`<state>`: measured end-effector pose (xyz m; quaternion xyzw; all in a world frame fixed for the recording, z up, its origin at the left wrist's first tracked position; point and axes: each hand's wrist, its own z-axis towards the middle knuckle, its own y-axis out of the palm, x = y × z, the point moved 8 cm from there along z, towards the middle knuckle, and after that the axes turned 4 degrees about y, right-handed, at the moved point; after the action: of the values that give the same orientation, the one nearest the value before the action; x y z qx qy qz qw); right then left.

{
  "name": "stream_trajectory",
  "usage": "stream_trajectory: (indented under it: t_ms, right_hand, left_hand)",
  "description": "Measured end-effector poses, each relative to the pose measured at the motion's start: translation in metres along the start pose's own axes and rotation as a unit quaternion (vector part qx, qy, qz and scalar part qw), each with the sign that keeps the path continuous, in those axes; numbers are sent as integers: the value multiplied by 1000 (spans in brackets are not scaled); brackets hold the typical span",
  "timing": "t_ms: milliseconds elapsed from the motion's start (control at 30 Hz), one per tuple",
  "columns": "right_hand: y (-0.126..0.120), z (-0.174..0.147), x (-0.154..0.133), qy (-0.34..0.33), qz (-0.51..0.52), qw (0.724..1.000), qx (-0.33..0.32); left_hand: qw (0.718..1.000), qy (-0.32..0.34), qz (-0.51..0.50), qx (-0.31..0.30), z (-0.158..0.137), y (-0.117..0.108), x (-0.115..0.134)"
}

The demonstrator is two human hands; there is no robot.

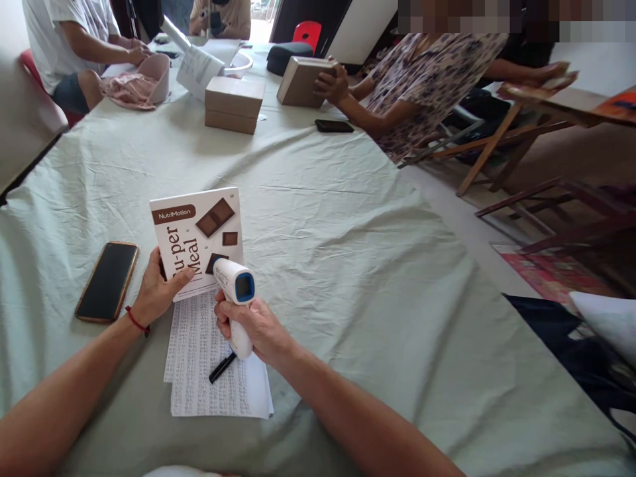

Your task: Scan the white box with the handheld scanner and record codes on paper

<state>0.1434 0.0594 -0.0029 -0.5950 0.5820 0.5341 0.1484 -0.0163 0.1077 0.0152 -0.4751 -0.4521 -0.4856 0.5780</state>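
A counter (348, 265), draped in wrinkled pale green cloth, is stretching away from the wearer. On its right a person in a patterned top (422, 86) is holding a brown box (301, 81) near the far end; on its left a person in a white shirt (79, 40) is sitting. Between these two a cardboard carton (233, 109) is resting on the cloth.

Close in, a stack of papers (209, 391) is lying before the wearer, dense rows of marks filling it, too small to read. Above its far end the left hand (159, 285) is holding up a white box (196, 232), the fingers gripping its lower left corner, thumb across the front. A brown band on the box is reading "NutriMotion"; large brown lettering running sideways is showing "u-per" and "Meal", with the thumb near the start of the words. Printed chocolate pieces are filling the right of the panel.

Beside the left hand a dark-screened phone (108, 281) is lying flat. The right hand (258, 328) is wrapping its fingers around the handle of a white handheld device (231, 278), which is pointing toward the box and showing a blue-rimmed screen. Below, a black pen (221, 369) is lying on the papers, and a red bracelet (136, 322) is circling the left wrist.
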Motion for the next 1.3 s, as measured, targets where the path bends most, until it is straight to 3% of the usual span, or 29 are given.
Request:
stream_trajectory:
  t_ms: [667, 867, 1100, 1300]
  right_hand:
    - [-1, 4, 6, -22, -19, 999, 22]
    - [4, -3, -3, -21, -9, 1000, -19]
    - [-25, -27, -13, -18, -5, 1000, -7]
    - [-58, -44, -4, -17, 21, 999, 29]
  left_hand:
    - [1000, 11, 13, -12, 2, 1, 0]
    - [999, 20, 30, -7, 4, -2, 1]
    - [998, 24, 64, -9, 7, -6, 3]
    - [996, 6, 84, -15, 9, -6, 0]
